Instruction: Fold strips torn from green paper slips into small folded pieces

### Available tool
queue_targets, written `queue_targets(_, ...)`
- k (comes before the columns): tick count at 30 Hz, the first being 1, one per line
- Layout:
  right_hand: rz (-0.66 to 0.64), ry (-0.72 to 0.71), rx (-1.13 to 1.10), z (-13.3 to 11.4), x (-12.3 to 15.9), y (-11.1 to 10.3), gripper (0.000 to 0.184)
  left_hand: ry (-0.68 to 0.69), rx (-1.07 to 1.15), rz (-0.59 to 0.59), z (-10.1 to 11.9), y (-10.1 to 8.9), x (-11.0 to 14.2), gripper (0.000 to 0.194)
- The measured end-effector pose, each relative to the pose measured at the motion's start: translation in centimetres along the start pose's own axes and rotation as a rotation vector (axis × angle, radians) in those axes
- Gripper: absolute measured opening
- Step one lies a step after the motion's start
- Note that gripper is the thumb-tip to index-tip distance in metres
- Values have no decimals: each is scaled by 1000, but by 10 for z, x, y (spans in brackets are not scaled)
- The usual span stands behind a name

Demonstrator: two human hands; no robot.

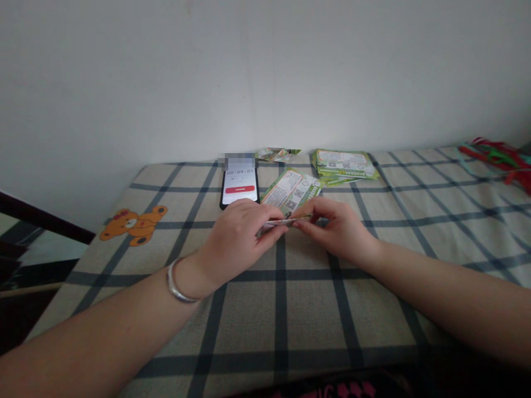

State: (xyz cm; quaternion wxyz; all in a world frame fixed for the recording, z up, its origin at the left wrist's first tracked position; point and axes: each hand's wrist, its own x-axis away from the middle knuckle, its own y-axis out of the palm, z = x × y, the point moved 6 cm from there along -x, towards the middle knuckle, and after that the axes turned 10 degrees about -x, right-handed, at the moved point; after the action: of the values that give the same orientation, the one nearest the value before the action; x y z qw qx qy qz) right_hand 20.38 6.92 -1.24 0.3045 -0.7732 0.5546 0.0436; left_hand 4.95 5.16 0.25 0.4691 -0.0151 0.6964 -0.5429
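My left hand [240, 235] and my right hand [338, 226] meet over the middle of the cloth. Between them they pinch a thin printed sheet [290, 221], seen nearly edge-on and partly hidden by the fingers; whether it is folded I cannot tell. The left thumb lies under it, and the right thumb and forefinger grip its right end. Just behind the hands lies a green and white printed sheet [292, 190] with text and square codes. A silver bangle [176, 284] circles the left wrist.
A phone [239, 185] showing a running-time screen lies behind my left hand. Near the wall are a creased printed piece [277, 154] and a stack of green sheets [346, 165]. Red and green ribbon-like strips [501, 160] lie far right. The checked tablecloth [249, 326] bears a bear picture [135, 225].
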Motion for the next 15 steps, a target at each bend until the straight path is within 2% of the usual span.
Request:
queue_targets(7, -28, 46, -153, 3, -1, 2, 20, -132, 28, -52, -6, 4, 4, 8)
queue_targets(11, 40, 75, -198, 6, -1, 0, 15, -213, 124, -104, -7, 6, 4, 5)
queue_targets(15, 92, 91, -168, 8, -1, -2, 12, -237, 172, -115, -7, 6, 4, 3)
